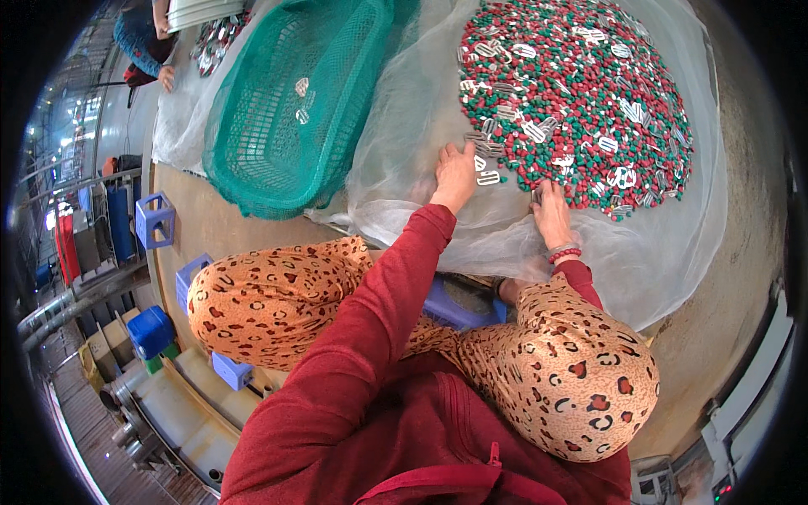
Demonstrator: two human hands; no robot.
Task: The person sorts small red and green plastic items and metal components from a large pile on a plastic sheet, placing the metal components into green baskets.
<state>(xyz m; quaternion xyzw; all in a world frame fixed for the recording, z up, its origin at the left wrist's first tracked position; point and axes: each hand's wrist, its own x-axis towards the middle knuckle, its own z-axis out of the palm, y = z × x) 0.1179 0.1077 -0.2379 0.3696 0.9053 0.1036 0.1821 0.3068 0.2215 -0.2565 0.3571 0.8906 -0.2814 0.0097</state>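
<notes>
Lying with long axis sideways, a pale buckle (pixel 488 178) neighbours the left hand (pixel 455 177).

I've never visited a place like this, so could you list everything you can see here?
Small pellets: too many to count, red and green, heaped upper right
Flat slotted pieces: many, silvery, among the pellets and at the heap's left edge
Mesh cloth: one sheet, whitish, under the heap
Netted basket: one, teal, left of the heap
Pieces in basket: two, pale
Stools: at least three, bluish purple, left and between the knees
Container: one, blue, lower left
Co-worker: one, blue sleeve, top left
Trousers: one pair, orange, spotted, on the wearer
Bracelet: one, red, right wrist
Left hand: one, red sleeve, beside the heap
Right hand: one, red sleeve, heap's lower edge
</notes>
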